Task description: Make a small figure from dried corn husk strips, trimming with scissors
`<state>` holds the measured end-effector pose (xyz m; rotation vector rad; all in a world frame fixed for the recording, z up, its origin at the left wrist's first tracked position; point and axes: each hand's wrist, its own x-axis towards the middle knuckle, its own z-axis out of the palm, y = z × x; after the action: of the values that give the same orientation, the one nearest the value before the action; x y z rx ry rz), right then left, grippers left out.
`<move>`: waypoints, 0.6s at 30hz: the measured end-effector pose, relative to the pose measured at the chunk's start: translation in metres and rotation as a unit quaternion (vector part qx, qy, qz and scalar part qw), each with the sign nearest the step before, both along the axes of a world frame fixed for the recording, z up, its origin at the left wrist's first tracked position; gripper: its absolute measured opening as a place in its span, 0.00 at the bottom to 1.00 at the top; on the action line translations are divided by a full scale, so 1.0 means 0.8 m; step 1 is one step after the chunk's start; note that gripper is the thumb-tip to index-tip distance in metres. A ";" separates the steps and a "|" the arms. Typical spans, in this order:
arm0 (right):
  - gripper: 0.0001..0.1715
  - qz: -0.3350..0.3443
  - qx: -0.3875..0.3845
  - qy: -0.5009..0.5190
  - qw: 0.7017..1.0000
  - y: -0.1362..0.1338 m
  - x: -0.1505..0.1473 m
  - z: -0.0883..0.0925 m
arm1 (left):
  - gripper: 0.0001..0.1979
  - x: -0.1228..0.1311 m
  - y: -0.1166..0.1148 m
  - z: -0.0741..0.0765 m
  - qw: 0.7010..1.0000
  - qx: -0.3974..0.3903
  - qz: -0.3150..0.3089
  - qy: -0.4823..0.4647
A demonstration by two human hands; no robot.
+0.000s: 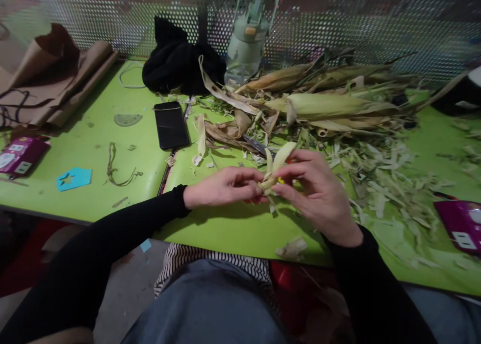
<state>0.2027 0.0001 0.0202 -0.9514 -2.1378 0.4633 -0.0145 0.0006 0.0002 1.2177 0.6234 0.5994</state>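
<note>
Between my two hands is a small knotted piece of pale corn husk [267, 184], with two strips sticking up from it. My left hand [235, 185] pinches its lower left side between thumb and fingers. From the right, my right hand [317, 191] grips the husk with thumb and forefinger at the base of the wider strip. Just behind the hands lie scissors [256, 144], their blades showing and their handles mostly hidden by my right hand. A heap of dried corn husks [326, 103] spreads over the table beyond.
Husk scraps [391, 184] litter the green table [214, 229] on the right. A black phone [171, 125] lies left of centre, before a black cloth bundle [180, 63] and a pale green bottle [248, 43]. Brown paper [71, 78], a blue tag [74, 178] and purple packs [22, 156] are farther out.
</note>
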 end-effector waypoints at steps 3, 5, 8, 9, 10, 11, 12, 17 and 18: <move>0.06 -0.018 -0.018 0.012 1.000 0.004 0.004 0.000 | 0.12 -0.001 0.000 -0.003 1.000 -0.006 0.007 -0.026; 0.02 0.012 -0.027 0.000 1.000 0.004 0.002 0.000 | 0.10 -0.001 0.000 -0.003 1.000 0.000 -0.001 -0.019; 0.02 0.045 -0.040 -0.003 0.998 0.002 -0.003 -0.002 | 0.08 -0.002 0.000 0.000 1.000 0.022 -0.005 0.000; 0.01 0.040 -0.045 0.002 0.998 0.001 -0.004 -0.003 | 0.07 -0.002 0.000 0.001 1.000 0.029 -0.005 0.004; 0.02 0.027 -0.051 0.012 0.998 0.001 -0.004 -0.003 | 0.06 -0.002 0.000 0.003 0.999 0.035 -0.006 0.008; 0.05 0.006 -0.057 0.023 0.998 0.001 -0.004 -0.004 | 0.06 -0.002 0.000 0.004 0.999 0.042 -0.008 0.015; 0.08 -0.016 -0.062 0.034 0.997 0.001 -0.004 -0.004 | 0.05 -0.002 -0.001 0.006 0.998 0.050 -0.011 0.025; 0.06 -0.014 -0.049 0.021 0.998 0.002 -0.009 -0.006 | 0.06 -0.001 -0.004 0.011 0.985 0.130 -0.043 0.108; 0.06 -0.005 -0.044 0.026 0.999 0.001 -0.011 -0.006 | 0.06 -0.001 -0.005 0.011 0.982 0.137 -0.054 0.118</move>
<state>0.1936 0.0011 0.0151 -0.9879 -2.0798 0.5753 -0.0151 -0.0031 0.0088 1.5880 0.6840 0.4627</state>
